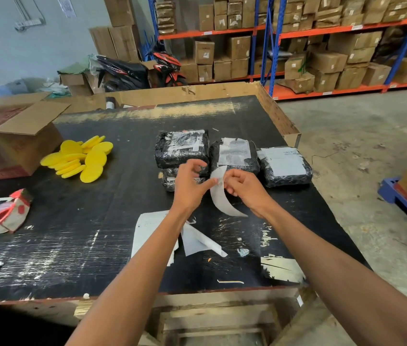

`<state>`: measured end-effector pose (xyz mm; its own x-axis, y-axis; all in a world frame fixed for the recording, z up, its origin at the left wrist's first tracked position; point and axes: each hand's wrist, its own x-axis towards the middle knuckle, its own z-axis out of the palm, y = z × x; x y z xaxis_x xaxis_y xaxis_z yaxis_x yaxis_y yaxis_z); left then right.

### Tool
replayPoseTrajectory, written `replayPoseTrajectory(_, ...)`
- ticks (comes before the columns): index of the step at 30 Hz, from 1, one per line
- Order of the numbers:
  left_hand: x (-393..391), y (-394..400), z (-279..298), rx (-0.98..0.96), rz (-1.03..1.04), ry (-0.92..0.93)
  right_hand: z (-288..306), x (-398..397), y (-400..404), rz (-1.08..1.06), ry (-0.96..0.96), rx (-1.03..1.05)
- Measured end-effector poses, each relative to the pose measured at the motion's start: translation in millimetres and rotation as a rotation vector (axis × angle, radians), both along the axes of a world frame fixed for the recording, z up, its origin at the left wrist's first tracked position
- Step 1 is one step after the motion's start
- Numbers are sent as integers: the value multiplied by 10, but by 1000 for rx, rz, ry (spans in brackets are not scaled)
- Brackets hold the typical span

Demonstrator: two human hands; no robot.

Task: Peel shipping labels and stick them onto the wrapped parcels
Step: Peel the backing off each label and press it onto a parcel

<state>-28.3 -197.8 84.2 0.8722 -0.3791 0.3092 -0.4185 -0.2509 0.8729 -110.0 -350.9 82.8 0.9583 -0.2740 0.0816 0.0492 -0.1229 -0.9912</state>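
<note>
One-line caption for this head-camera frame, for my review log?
Both hands, left hand and right hand, pinch a curled shipping label above black wrapped parcels on the worktable.

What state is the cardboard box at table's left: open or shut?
Open. The cardboard box has its top flap folded outward and flat. Its contents cannot be seen from this angle.

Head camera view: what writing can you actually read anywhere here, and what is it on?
None reads for certain.
Labels on the parcels: print blurred.
Label held by both hands: too small.
Table: white letters cut off at the left edge.
Scooter: white word, blurred.
Shelf boxes: tags too small.
</note>
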Motion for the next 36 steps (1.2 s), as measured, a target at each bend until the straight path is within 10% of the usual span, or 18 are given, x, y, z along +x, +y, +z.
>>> replayPoseTrajectory(22,-16,-137,201,-483,-47,684,-56,119,52,-162,-3,-227)
replayPoseTrajectory(36,-159,-162,204,-469,-148,551,-23,265,161,-308,-80,-17)
